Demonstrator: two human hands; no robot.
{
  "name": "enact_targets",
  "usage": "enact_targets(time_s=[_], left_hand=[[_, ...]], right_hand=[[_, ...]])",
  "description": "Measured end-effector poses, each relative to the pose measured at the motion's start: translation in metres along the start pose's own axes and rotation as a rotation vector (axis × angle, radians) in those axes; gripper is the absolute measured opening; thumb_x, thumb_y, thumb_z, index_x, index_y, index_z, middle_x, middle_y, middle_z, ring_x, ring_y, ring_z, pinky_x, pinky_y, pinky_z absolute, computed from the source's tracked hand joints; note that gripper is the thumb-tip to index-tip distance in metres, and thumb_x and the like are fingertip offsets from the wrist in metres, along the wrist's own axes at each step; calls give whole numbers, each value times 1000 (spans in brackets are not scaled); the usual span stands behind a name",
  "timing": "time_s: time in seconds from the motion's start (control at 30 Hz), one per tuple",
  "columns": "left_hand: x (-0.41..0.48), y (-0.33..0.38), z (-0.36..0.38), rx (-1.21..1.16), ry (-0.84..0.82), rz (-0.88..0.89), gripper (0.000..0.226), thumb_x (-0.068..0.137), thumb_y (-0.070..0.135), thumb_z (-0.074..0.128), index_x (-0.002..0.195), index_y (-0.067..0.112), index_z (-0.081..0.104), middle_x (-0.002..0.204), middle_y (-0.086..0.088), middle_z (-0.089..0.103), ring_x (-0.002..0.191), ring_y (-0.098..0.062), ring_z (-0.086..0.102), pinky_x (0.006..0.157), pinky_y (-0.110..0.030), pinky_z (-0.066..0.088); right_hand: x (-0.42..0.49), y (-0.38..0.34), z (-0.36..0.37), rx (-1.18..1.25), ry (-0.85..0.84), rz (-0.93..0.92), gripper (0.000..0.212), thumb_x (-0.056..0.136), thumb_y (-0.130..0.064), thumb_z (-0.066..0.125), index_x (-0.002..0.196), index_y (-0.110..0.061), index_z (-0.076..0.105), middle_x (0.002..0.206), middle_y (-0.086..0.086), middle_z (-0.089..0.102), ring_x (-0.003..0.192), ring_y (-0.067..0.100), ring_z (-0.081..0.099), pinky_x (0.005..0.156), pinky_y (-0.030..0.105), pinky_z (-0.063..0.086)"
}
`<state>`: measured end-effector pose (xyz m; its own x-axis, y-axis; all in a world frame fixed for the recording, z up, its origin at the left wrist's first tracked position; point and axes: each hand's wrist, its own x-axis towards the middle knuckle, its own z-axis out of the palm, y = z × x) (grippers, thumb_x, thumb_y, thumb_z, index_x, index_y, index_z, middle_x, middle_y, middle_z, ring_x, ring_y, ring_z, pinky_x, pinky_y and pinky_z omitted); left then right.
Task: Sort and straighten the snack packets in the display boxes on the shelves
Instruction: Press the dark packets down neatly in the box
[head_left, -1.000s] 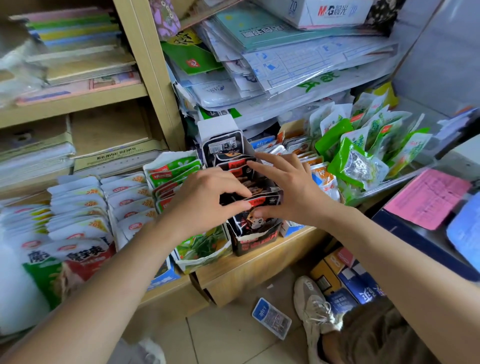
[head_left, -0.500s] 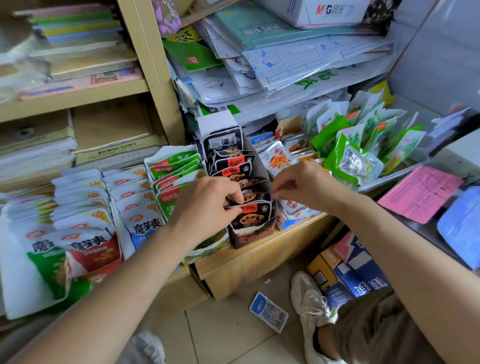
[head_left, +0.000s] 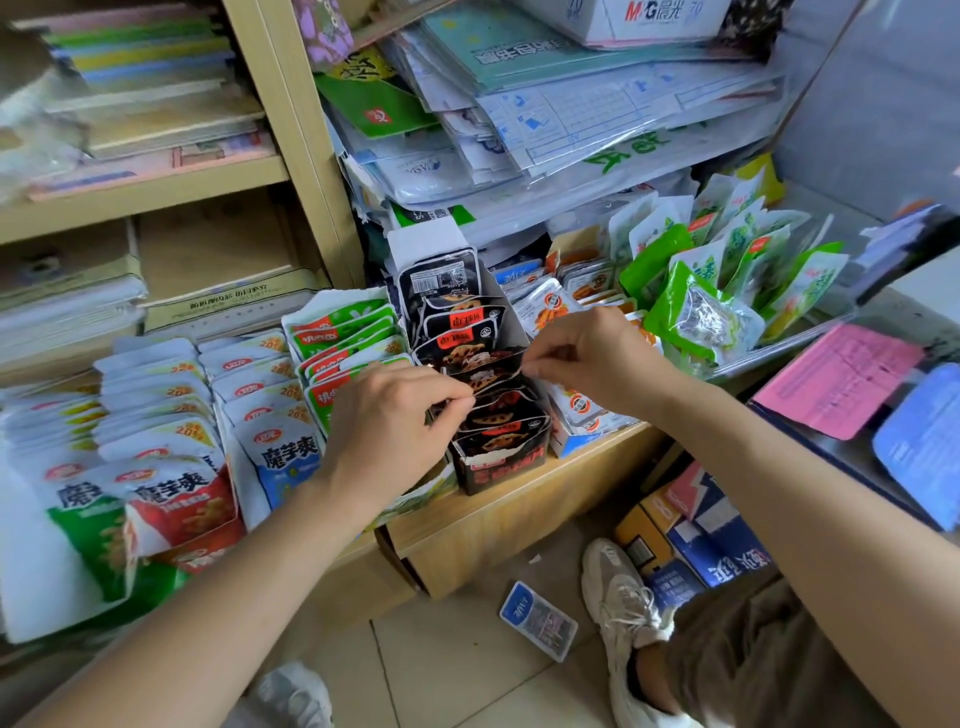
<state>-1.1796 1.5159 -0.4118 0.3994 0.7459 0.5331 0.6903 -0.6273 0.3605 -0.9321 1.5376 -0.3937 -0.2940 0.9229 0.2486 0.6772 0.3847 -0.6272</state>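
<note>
- Pinching black snack packets (head_left: 485, 382) with curled fingers of left hand (head_left: 395, 421).
- Pinching their right edge with right hand (head_left: 587, 358).
- Packed in black display box (head_left: 498, 465) on shelf (head_left: 519, 514).

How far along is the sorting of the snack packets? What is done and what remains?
Seemingly done: the white packets on the left stand in even rows. In hand: the left hand and right hand pinch black packets in the black display box. Remaining: the green packets on the right lean in different directions, and a blue packet lies on the floor.
</note>
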Motion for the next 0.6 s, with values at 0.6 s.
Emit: enact_targets(time_s=[0.6], left_hand=[[-28, 56, -21, -103, -51, -78, 12, 89, 29, 73, 99, 27, 79, 93, 16, 74, 86, -7, 64, 83, -29, 49]], right_hand=[[-102, -4, -29, -17, 212, 243, 9, 88, -15, 74, 95, -16, 79, 86, -10, 73, 81, -3, 66, 69, 4, 45]])
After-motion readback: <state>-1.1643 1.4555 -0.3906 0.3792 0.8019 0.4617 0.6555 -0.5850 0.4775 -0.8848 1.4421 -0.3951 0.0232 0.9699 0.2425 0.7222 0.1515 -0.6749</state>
